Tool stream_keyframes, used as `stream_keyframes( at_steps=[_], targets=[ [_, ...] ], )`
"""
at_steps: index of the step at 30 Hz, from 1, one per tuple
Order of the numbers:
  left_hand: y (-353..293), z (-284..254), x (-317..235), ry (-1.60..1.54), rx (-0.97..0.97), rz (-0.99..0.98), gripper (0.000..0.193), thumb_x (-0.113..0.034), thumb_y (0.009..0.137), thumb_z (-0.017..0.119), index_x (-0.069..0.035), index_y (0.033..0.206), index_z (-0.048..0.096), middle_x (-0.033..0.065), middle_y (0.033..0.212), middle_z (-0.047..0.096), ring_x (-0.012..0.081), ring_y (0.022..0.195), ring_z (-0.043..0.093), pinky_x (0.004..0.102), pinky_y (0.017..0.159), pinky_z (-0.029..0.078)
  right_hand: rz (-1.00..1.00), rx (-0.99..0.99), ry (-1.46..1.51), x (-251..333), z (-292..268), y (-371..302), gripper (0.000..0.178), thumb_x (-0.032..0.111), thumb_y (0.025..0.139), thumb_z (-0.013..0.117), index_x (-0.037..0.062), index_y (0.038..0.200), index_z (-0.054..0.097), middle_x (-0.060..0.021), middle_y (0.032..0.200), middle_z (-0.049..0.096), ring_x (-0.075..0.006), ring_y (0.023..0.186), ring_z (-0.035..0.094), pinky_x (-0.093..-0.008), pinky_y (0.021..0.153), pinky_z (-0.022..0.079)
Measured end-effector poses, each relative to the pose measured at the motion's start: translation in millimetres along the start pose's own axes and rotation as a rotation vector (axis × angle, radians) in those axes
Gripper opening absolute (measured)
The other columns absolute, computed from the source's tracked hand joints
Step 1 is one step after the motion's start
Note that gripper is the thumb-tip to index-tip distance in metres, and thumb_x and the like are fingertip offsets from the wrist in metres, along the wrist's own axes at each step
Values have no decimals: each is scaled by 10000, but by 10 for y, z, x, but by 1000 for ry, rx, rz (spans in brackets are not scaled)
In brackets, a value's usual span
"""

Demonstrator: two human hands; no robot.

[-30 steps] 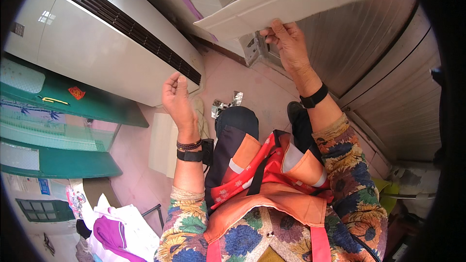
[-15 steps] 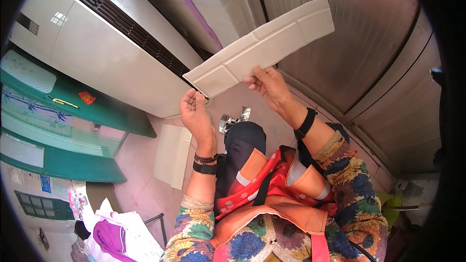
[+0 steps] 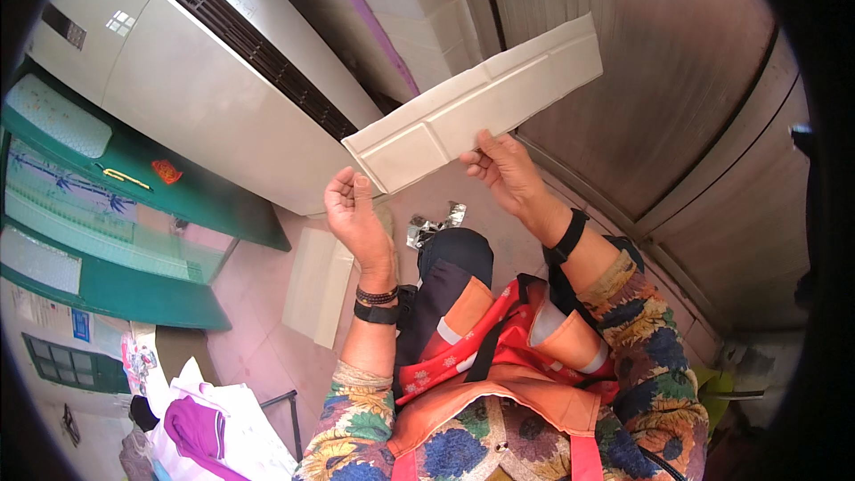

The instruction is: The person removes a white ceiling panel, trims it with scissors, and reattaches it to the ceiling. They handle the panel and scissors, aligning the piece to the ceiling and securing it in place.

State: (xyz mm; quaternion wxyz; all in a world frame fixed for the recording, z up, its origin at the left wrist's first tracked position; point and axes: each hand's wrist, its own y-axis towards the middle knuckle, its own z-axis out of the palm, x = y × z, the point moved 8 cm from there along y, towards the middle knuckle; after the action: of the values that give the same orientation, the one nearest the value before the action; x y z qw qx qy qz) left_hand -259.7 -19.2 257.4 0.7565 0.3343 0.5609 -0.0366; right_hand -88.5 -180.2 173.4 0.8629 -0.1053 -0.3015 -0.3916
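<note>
A long, flat cream-white cardboard strip (image 3: 499,93) with pressed crease lines slants up to the right in front of me. My right hand (image 3: 515,178) pinches its lower edge near the middle, thumb on the face turned to me. Just off the strip's lower left end is my left hand (image 3: 356,214), its fingers curled in and the thumb against them. Whatever may be between those fingertips is too small to make out.
Crumpled silver foil (image 3: 435,224) and a flat cardboard piece (image 3: 319,285) lie on the pink tiled floor. To the left stand a white air conditioner (image 3: 205,80) and a green glass-topped table (image 3: 160,289). Ribbed panels (image 3: 641,80) close off the right. White and purple clothes (image 3: 209,428) lie lower left.
The strip has tilted slightly, its right end lower than before. Both hands have shifted a little, and their grip looks the same.
</note>
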Motion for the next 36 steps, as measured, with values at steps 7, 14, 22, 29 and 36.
stream_keyframes(
  at_steps=[7, 14, 22, 29, 36],
  targets=[
    [65, -25, -63, 13, 3, -9, 280, -172, 952, 666, 11, 1145, 576, 27, 1014, 597, 95, 920, 555, 244, 850, 462, 0, 47, 51, -5, 6, 12, 271, 302, 976, 624, 48, 1062, 583, -44, 962, 658, -135, 846, 677, -265, 692, 567],
    [112, 51, -266, -75, 22, 31, 338, -232, 957, 664, 16, 1170, 581, 27, 1019, 603, 100, 930, 534, 246, 853, 425, 33, 99, 79, -38, 79, 14, 256, 311, 984, 608, 66, 1054, 583, -37, 957, 658, -123, 835, 669, -276, 722, 563],
    [111, -147, -339, -62, -30, 43, 331, -269, 986, 608, -3, 1183, 608, 33, 1054, 618, 83, 901, 520, 221, 767, 389, 16, 92, 92, 17, 46, 57, 227, 298, 984, 610, 75, 1024, 597, -27, 895, 669, -128, 786, 672, -270, 697, 563],
    [90, -554, -201, 31, 19, -111, 222, -237, 993, 595, -19, 982, 631, 2, 809, 605, 71, 742, 518, 222, 696, 425, 23, 161, 11, 30, 166, 47, 209, 266, 980, 620, 57, 991, 623, -43, 893, 684, -130, 805, 659, -277, 713, 555],
    [27, -736, -159, 23, 21, -163, 396, -416, 1008, 538, -87, 790, 542, -57, 629, 405, 41, 564, 350, 204, 505, 276, 3, 188, 3, 117, 336, 40, 204, 261, 969, 634, 58, 984, 619, -57, 921, 692, -147, 859, 685, -277, 707, 562]
  ],
)
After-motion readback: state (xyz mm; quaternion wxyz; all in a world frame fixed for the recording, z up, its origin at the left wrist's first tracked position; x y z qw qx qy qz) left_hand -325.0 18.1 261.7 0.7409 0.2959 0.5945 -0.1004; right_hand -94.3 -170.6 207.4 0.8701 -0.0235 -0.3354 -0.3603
